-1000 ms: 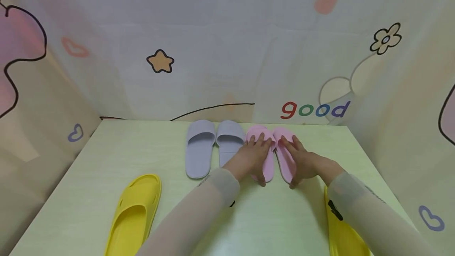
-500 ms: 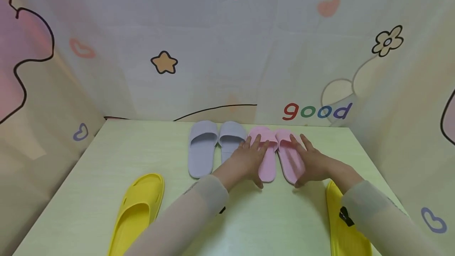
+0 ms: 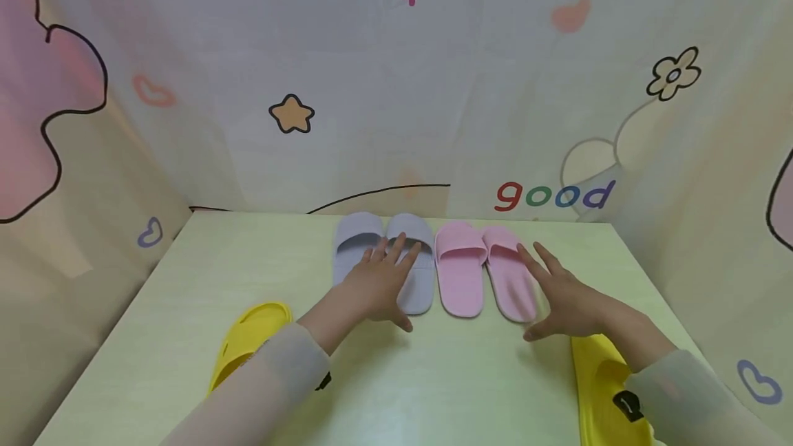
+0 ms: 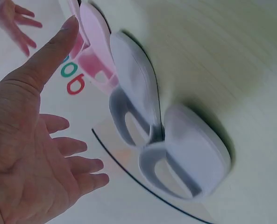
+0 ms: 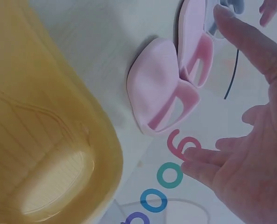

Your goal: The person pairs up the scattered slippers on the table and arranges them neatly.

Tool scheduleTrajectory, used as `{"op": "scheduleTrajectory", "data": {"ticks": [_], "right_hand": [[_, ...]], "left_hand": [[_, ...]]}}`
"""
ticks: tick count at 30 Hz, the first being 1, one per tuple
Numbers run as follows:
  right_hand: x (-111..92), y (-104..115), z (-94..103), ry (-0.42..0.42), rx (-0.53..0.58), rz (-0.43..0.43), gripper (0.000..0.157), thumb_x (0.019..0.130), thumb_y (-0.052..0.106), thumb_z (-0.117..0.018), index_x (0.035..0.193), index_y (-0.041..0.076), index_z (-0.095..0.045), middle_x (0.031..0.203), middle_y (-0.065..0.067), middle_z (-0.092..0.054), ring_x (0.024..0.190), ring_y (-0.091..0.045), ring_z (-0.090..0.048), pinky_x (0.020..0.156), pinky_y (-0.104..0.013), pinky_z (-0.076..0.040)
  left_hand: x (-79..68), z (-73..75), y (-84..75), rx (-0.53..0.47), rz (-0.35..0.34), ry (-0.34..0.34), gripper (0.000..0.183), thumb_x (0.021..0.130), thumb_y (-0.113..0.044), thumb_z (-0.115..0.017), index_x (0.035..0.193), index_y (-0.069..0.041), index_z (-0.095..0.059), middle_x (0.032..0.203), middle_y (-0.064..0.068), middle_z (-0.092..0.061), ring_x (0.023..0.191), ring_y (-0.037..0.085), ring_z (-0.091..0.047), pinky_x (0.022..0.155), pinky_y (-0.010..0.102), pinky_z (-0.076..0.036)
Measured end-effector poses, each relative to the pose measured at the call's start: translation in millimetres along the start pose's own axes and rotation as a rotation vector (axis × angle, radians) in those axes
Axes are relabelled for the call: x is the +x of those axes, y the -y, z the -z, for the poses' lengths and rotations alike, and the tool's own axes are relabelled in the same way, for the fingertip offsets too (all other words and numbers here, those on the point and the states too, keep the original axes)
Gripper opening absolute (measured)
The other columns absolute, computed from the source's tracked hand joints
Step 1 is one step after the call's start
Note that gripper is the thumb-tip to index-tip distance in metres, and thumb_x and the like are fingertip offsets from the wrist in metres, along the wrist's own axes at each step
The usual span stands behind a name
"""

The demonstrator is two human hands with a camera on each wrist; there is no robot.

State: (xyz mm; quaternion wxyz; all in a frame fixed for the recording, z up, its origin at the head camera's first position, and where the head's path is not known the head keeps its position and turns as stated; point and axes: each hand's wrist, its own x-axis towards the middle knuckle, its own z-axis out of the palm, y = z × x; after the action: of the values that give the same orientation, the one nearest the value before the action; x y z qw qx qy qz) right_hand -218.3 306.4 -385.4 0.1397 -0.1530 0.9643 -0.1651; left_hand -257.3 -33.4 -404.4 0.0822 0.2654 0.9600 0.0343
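Note:
Two pink slippers (image 3: 460, 288) stand side by side at the back of the table, toes toward the wall. Directly left of them is a pair of grey slippers (image 3: 416, 292), partly covered by my left hand (image 3: 374, 284) in the head view. That hand hovers with fingers spread, and the left wrist view shows it apart from the grey slippers (image 4: 194, 140). My right hand (image 3: 573, 301) is held in the air just right of the pink pair, fingers spread and holding nothing. The right wrist view shows a gap between it and the pink slippers (image 5: 154, 86).
A yellow slipper (image 3: 250, 332) lies at the left, partly behind my left sleeve. Another yellow slipper (image 3: 597, 391) lies at the right under my right forearm. A patterned cloth wall (image 3: 372, 88) rises behind the table (image 3: 446, 384).
Both hands have drawn away from the pink slippers, the left going left over the grey pair, the right going right and nearer. The slippers stay in place; the view shifts slightly.

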Motion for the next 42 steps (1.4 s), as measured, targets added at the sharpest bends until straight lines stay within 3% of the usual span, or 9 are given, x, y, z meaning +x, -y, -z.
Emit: {"op": "scheduleTrajectory", "data": {"ticks": [9, 18, 25, 31, 35, 42], "right_hand": [[-25, -3, -4.2, -0.064, -0.022, 0.012, 0.139, 0.071, 0.050, -0.092, 0.168, 0.024, 0.004, 0.173, -0.023, 0.008, 0.150, -0.061, -0.017, 0.110, -0.077, -0.033], [-48, -10, -12.5, -0.161, -0.044, 0.032, 0.134, 0.072, 0.052, -0.091, 0.169, 0.022, -0.003, 0.172, -0.026, -0.001, 0.147, -0.062, -0.020, 0.111, -0.080, -0.027], [-61, -20, -18.3, -0.188, -0.055, -0.030, 0.136, 0.071, 0.053, -0.091, 0.168, 0.021, -0.001, 0.171, -0.029, 0.000, 0.145, -0.064, -0.018, 0.108, -0.084, -0.022], [-69, -35, -22.4, -0.181, -0.071, -0.106, 0.134, 0.072, 0.056, -0.088, 0.168, 0.015, -0.004, 0.168, -0.035, -0.006, 0.141, -0.067, -0.021, 0.101, -0.089, -0.022], [-71, -44, -23.6, -0.126, -0.063, -0.184, 0.127, 0.077, 0.060, -0.082, 0.166, 0.007, -0.010, 0.164, -0.040, -0.007, 0.137, -0.072, -0.020, 0.095, -0.093, -0.021], [-71, -54, -27.6, -0.021, -0.011, -0.244, 0.115, 0.086, 0.059, -0.076, 0.161, -0.006, -0.019, 0.155, -0.048, -0.017, 0.131, -0.076, -0.030, 0.094, -0.086, -0.035]], "left_hand": [[-52.5, 9.8, 43.4, -0.040, 0.046, -0.042, 0.138, 0.068, -0.062, -0.091, 0.168, -0.015, -0.009, 0.175, 0.018, -0.004, 0.159, 0.050, -0.009, 0.126, 0.067, -0.019], [-102.7, 9.8, 75.4, -0.086, 0.120, -0.077, 0.137, 0.067, -0.062, -0.091, 0.168, -0.013, -0.013, 0.174, 0.020, -0.006, 0.157, 0.054, -0.012, 0.122, 0.073, -0.018], [-140.4, 6.5, 96.2, -0.129, 0.205, -0.079, 0.134, 0.066, -0.065, -0.089, 0.167, -0.015, -0.017, 0.174, 0.021, -0.010, 0.153, 0.060, -0.016, 0.110, 0.086, -0.019], [-160.5, -7.5, 112.6, -0.188, 0.275, -0.028, 0.132, 0.066, -0.072, -0.085, 0.167, -0.017, -0.020, 0.173, 0.023, -0.011, 0.150, 0.063, -0.017, 0.100, 0.091, -0.022], [-168.7, -19.4, 120.2, -0.224, 0.310, 0.005, 0.131, 0.067, -0.076, -0.081, 0.166, -0.014, -0.022, 0.171, 0.028, -0.015, 0.146, 0.068, -0.020, 0.096, 0.090, -0.030], [-170.6, -26.5, 128.7, -0.283, 0.306, 0.063, 0.125, 0.069, -0.073, -0.082, 0.165, -0.015, -0.026, 0.167, 0.029, -0.027, 0.144, 0.069, -0.024, 0.102, 0.083, -0.036]]}}
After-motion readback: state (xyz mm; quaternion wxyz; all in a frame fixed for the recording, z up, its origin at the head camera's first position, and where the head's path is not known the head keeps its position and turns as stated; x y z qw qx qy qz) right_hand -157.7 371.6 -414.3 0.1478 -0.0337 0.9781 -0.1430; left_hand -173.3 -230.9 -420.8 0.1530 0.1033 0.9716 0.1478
